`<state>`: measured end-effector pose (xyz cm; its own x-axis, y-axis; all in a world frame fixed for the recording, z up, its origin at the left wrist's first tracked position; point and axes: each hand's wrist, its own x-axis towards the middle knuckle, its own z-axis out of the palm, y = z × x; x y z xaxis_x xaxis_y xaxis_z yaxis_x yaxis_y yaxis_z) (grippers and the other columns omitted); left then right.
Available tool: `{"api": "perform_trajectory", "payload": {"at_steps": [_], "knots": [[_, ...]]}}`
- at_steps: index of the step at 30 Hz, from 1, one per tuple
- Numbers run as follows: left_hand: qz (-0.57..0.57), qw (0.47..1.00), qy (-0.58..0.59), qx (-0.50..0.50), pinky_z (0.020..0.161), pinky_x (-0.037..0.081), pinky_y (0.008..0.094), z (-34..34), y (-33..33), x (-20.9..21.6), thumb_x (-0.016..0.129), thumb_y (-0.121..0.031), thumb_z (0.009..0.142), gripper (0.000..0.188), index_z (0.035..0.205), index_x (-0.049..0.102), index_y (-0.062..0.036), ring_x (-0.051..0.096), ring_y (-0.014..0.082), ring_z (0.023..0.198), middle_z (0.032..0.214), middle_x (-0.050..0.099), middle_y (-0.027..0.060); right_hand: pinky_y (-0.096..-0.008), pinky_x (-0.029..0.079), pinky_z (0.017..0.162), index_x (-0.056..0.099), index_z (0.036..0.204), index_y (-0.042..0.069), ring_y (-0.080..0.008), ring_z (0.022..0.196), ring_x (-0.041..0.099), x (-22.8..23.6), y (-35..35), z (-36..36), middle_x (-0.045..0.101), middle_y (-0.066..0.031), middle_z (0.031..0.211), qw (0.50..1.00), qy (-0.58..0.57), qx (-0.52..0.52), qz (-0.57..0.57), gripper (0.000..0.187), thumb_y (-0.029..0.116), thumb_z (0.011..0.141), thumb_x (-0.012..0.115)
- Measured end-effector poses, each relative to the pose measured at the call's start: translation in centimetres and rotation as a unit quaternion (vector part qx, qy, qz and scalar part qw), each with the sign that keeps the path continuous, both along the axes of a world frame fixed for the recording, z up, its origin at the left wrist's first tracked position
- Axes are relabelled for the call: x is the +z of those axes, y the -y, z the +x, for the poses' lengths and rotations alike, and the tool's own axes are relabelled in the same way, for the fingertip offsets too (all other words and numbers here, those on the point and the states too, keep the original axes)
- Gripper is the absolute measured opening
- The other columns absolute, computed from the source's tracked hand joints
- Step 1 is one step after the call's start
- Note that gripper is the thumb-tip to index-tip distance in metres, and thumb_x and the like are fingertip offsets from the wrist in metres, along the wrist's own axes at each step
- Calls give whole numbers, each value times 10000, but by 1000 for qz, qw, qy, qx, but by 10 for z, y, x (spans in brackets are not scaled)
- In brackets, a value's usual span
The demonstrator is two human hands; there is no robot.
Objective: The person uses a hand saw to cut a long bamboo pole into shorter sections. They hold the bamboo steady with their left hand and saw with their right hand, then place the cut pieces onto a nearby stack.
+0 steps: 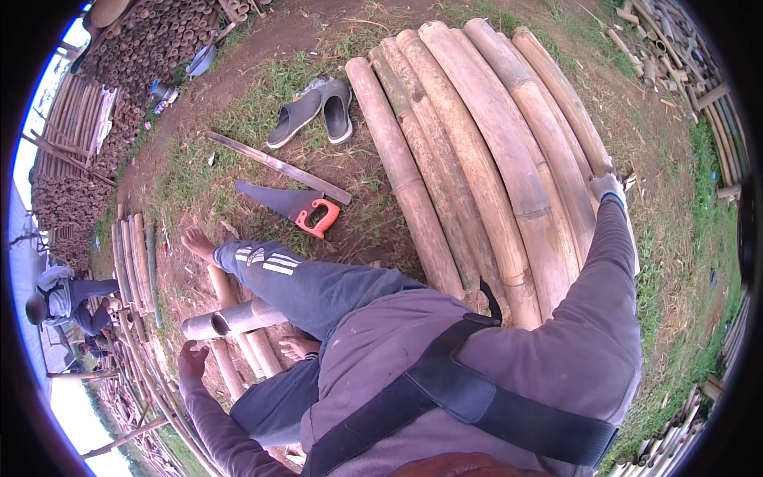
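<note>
Long poles: we judge these heavy and stiff, awkward to lift singly for their length; they lie side by side to the right of the saw.
Short pole: below the saw, laid across other poles; we expect it lighter, hollow, and rigid.
Surface: smooth between the knots, so we think it may slip or roll; a cut rim could splinter.
Where to hold: we would take a long pole with both hands spread about its middle, beside a knot, and the short one around its barrel, off the rim.
Look: the long poles are tan and brown, blotched, ringed at the knots; the short one is greyish, with a dark open end.
Right hand: at the outermost long pole, farthest right of the saw; we cannot tell how its fingers close.
Left hand: below and left of the saw, near the short pole's end, fingers loosely parted, nothing seen in them.
</note>
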<state>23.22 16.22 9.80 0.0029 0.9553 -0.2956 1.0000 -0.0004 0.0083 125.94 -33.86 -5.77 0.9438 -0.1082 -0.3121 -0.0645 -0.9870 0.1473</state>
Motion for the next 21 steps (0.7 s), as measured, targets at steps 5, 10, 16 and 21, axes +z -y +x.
{"api": "perform_trajectory", "payload": {"at_steps": [5, 10, 16, 21], "knots": [[12, 997, 6, 70, 917, 605, 462, -38, 52, -7, 894, -386, 851, 640, 1367, 697, -62, 784, 354, 1044, 1086, 801, 235, -537, 458, 1180, 705, 1419, 38, -442, 1408, 596, -31, -20, 8, 642, -266, 1493, 996, 72, 20, 49, 724, 607, 995, 562], [43, 990, 17, 130, 939, 597, 456, -51, 81, 33, 864, -412, 895, 559, 1356, 708, -137, 779, 325, 1004, 1069, 811, 190, -526, 594, 1004, 746, 1400, 124, -360, 1223, 738, -5, -38, -27, 751, -175, 1362, 992, 115, 7, 48, 552, 476, 1005, 588], [38, 975, 34, 218, 820, 594, 417, -82, 158, 16, 645, -86, 918, 285, 1107, 827, -195, 770, 264, 900, 963, 811, 101, -479, 559, 1058, 714, 1362, 3, -369, 1266, 700, 82, -206, -95, 716, -231, 1381, 893, 262, 201, 307, 604, 516, 1076, 574], [33, 977, 26, 209, 1002, 580, 440, -109, 208, -63, 699, -162, 893, 376, 1239, 813, -255, 756, 332, 1126, 1148, 806, 146, -446, 478, 1135, 597, 1468, -50, -380, 1333, 641, 87, -401, -271, 667, -249, 1448, 554, 74, 624, 546, 450, 182, 1089, 663]]}}
